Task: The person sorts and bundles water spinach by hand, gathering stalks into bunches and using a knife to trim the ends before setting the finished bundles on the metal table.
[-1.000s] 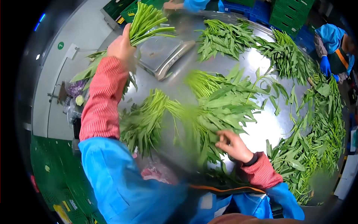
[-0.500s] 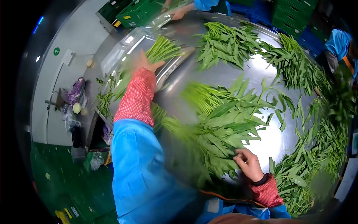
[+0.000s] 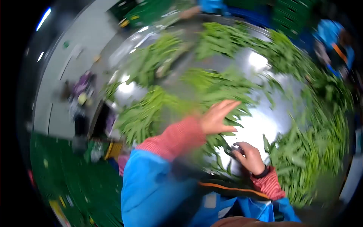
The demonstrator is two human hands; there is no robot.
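Observation:
My left hand [image 3: 219,118] is over the middle bunch of long-stemmed leafy greens [image 3: 230,89], with fingers stretched and thumb apart; nothing shows in its grasp. Close by, my right hand [image 3: 248,158] has curled fingers near the leaf tips at the table's front; what they hold, if anything, is too small and blurred to name. A bunch of greens [image 3: 141,117] lies to the left of my left forearm. Another bunch [image 3: 157,56] rests farther back on the metal tray and scale area. All of it is on a shiny steel table [image 3: 261,132].
A large heap of loose greens [image 3: 314,151] covers the right side. More bunches [image 3: 223,39] lie along the back. A co-worker in blue [image 3: 332,45] stands at the far right; another person's arm [image 3: 191,13] reaches in at the back. Green crates [image 3: 289,17] are stacked behind.
My left hand has come back from the far-left bunch to the middle greens. More greens now lie at the left and on the tray area. My right hand has barely moved.

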